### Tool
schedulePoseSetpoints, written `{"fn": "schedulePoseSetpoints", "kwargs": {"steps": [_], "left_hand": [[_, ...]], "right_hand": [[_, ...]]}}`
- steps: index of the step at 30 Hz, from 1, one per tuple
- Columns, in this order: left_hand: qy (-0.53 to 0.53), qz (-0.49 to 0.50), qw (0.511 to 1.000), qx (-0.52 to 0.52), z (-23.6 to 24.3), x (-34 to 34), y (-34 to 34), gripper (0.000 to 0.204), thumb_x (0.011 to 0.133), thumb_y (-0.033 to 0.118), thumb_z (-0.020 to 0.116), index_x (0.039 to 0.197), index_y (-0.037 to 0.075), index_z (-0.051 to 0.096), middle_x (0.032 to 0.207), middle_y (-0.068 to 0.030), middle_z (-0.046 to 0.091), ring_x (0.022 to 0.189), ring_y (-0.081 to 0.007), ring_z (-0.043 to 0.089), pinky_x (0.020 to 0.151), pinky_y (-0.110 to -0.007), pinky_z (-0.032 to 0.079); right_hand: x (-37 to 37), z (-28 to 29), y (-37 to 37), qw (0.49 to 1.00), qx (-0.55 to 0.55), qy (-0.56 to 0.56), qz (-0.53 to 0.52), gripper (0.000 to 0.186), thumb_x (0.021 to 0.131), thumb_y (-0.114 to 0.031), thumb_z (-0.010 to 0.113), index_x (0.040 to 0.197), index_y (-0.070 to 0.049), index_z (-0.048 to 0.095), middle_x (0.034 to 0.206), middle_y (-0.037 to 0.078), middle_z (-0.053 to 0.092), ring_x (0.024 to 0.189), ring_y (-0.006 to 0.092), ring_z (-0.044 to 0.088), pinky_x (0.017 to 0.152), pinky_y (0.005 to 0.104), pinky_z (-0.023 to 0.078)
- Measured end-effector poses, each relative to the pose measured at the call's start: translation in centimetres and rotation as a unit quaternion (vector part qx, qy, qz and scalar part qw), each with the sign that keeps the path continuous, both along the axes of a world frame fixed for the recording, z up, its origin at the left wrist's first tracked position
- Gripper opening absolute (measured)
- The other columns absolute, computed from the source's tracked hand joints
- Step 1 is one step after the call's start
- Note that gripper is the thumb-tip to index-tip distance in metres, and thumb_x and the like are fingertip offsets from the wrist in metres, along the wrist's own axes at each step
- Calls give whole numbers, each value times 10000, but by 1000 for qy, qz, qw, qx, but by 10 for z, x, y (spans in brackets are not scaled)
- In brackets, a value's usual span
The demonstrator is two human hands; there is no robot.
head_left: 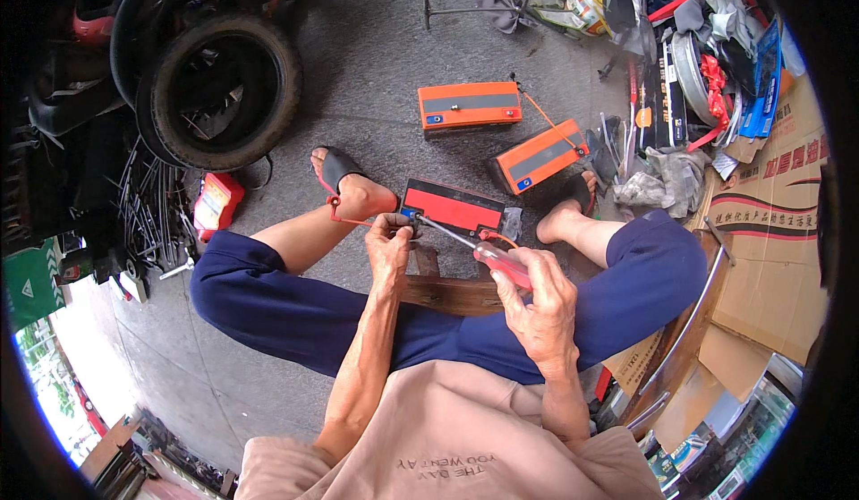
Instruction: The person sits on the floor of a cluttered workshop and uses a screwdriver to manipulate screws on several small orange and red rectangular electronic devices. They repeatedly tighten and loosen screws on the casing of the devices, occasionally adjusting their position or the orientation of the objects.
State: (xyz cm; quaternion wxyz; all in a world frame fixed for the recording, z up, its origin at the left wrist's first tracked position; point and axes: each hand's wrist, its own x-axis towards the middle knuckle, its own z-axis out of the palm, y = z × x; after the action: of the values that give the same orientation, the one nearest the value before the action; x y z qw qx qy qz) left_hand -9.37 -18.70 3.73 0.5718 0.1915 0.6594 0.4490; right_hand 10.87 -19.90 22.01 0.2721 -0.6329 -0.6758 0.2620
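Observation:
Between my feet lies a black battery with a red top [454, 207]. My left hand [390, 248] is closed at its left corner, fingertips pinched around the end of a red wire [352, 222] beside the blue-marked terminal. My right hand [543, 310] grips the translucent red handle of a screwdriver [503, 266]. Its metal shaft slants up and left over the battery, with the tip at that terminal by my left fingertips. The exact contact is hidden by the fingers. Another red-orange wire [498, 237] leaves the battery's right end.
Two orange batteries [470, 94] [540, 168] stand farther off, a wire joining them. Tyres [221, 156] and a red-and-white container [217, 203] are at left. A wooden stool edge [452, 295] shows between my legs. Cardboard [769, 196] and clutter line the right.

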Motion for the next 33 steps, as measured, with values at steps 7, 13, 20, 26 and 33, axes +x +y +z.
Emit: {"fn": "schedulePoseSetpoints", "kwargs": {"steps": [7, 13, 20, 26, 33], "left_hand": [[-5, 21, 999, -33, -7, -2, -3, 120, 824, -93, 588, 867, 17, 611, 786, -23, 631, 706, -125, 640, 669, -274, 528], [-17, -9, 999, -47, -10, -6, -8, 91, 813, -60, 583, 841, 23, 609, 785, -29, 646, 709, -120, 640, 646, -266, 522], [-39, -3, 997, -68, 9, 5, 3, 279, 819, -37, 565, 1075, -34, 676, 871, -65, 689, 770, -158, 672, 694, -280, 546], [-112, -50, 991, -49, 16, 7, 7, 357, 837, -21, 569, 1176, -68, 674, 978, -109, 725, 797, -145, 683, 718, -240, 526], [-146, -32, 987, -57, 26, 10, 14, 233, 922, 113, 710, 1112, -21, 694, 938, -52, 721, 776, -128, 666, 685, -259, 508]], "right_hand": [[-9, -5, -3, 1000, -11, -18, 15, 295, 838, -64, 764, 1087, -12, 614, 989, 180, 666, 861, 374, 688, 729, 429, 567], [-6, 1, -11, 999, -30, -20, -11, 290, 832, -44, 773, 1082, 7, 636, 991, 183, 676, 867, 357, 689, 740, 404, 550], [-1, 6, -16, 999, -28, -33, -8, 303, 830, -43, 773, 1090, 8, 627, 1008, 200, 678, 896, 387, 686, 771, 433, 562], [-1, 20, -14, 999, 16, -25, -10, 318, 798, -41, 807, 1065, 20, 646, 990, 192, 689, 891, 365, 688, 778, 418, 561], [-2, 29, -18, 999, 40, 8, -15, 342, 762, -45, 840, 1049, 22, 666, 970, 189, 697, 854, 337, 698, 768, 389, 554]]}}
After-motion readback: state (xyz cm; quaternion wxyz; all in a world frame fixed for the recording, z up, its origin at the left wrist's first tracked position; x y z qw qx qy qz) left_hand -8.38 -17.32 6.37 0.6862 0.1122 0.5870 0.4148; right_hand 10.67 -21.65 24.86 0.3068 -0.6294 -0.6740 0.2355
